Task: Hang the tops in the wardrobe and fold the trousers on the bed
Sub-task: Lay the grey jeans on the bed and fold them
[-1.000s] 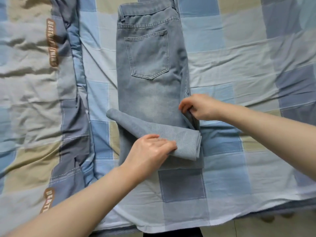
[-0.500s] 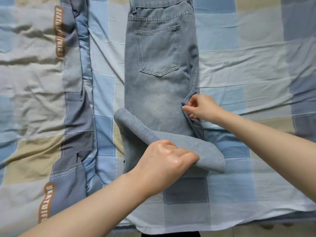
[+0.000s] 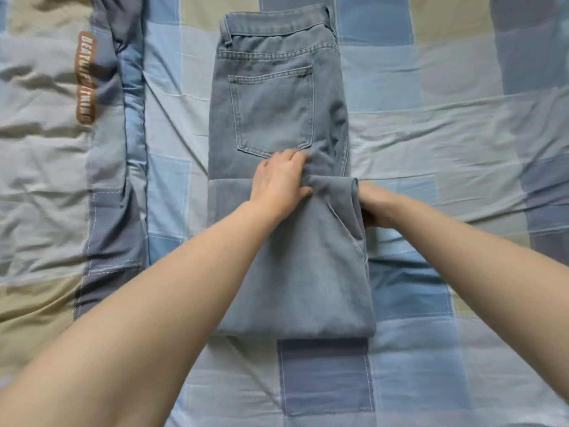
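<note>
Light blue denim trousers (image 3: 277,97) lie on the checked bed (image 3: 446,124), legs folded up. The left hand (image 3: 281,183) pinches the folded edge; the right hand (image 3: 374,204) grips its side, fingers curled.

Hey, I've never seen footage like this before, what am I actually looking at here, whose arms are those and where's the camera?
There is no machine here. The camera sits on a person's head and looks forward and down, so the two bare arms reaching in from the bottom are that person's own.

Under them is a bed covered with a patchwork bedspread in blue, grey and beige squares. A brown printed label shows on it at the left.

In the middle lies a pair of light blue jeans, back pocket up, with the lower legs folded up over the rest.

The left hand pinches the folded cloth just below the pocket. The right hand grips the right edge of the fold; its fingers are partly hidden by the denim.
</note>
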Tool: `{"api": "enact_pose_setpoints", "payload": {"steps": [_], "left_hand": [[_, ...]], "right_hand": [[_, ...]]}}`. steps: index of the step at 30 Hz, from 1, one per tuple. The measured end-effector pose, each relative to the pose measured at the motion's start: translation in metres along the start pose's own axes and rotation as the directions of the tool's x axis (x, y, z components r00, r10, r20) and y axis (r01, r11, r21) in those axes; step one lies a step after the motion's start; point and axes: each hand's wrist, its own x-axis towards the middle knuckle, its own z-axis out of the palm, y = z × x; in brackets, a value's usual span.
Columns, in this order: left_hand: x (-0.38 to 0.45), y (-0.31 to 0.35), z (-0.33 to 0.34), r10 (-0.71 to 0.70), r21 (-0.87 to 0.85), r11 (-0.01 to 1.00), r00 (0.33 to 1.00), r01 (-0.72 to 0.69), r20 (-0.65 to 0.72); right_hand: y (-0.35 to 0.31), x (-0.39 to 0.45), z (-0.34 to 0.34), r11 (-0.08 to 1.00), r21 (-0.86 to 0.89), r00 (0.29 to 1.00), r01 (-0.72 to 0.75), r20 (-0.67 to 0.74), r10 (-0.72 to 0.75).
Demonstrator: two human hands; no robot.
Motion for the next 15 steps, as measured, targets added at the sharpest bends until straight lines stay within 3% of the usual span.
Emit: {"api": "enact_pose_setpoints", "payload": {"steps": [1, 2, 4, 5, 6, 8, 9, 10, 11, 13, 15], "left_hand": [[-0.001, -0.006, 0.006, -0.026, 0.002, 1.0, 0.999, 0.026, -0.023], [-0.005, -0.01, 0.01, -0.026, 0.006, 1.0, 0.997, 0.026, -0.066], [-0.017, -0.017, 0.014, 0.025, 0.043, 0.999, 0.99, -0.02, -0.139], [-0.023, -0.022, 0.016, 0.057, 0.058, 0.997, 0.985, -0.048, -0.162], [-0.028, -0.028, 0.016, 0.086, 0.069, 0.995, 0.98, -0.074, -0.18], [-0.038, -0.046, 0.017, 0.148, 0.078, 0.988, 0.967, -0.134, -0.206], [-0.042, -0.056, 0.017, 0.186, 0.087, 0.981, 0.958, -0.171, -0.217], [-0.047, -0.068, 0.014, 0.231, 0.115, 0.971, 0.947, -0.21, -0.223], [-0.053, -0.081, 0.011, 0.286, 0.157, 0.954, 0.932, -0.256, -0.221], [-0.064, -0.11, 0.001, 0.412, 0.26, 0.892, 0.901, -0.369, -0.135], [-0.078, -0.141, -0.01, 0.508, 0.356, 0.801, 0.861, -0.482, 0.023]], "right_hand": [[0.002, 0.002, 0.0, 0.992, -0.117, 0.981, 0.052, -0.18, -0.073], [0.006, 0.004, -0.004, 0.959, -0.263, 0.919, 0.108, -0.342, -0.197], [0.014, -0.003, -0.012, 0.86, -0.437, 0.717, 0.263, -0.508, -0.477], [0.018, -0.012, -0.016, 0.761, -0.533, 0.592, 0.369, -0.497, -0.635], [0.022, -0.022, -0.02, 0.593, -0.665, 0.457, 0.453, -0.398, -0.795], [0.032, -0.041, -0.024, 0.084, -0.886, 0.259, 0.456, 0.042, -0.965], [0.04, -0.046, -0.026, -0.169, -0.895, 0.234, 0.413, 0.284, -0.93], [0.048, -0.045, -0.028, -0.341, -0.866, 0.265, 0.366, 0.448, -0.854], [0.056, -0.042, -0.03, -0.441, -0.836, 0.331, 0.327, 0.538, -0.775], [0.07, -0.031, -0.038, -0.506, -0.816, 0.44, 0.281, 0.578, -0.688], [0.074, -0.014, -0.045, -0.545, -0.803, 0.452, 0.24, 0.59, -0.669]]}}
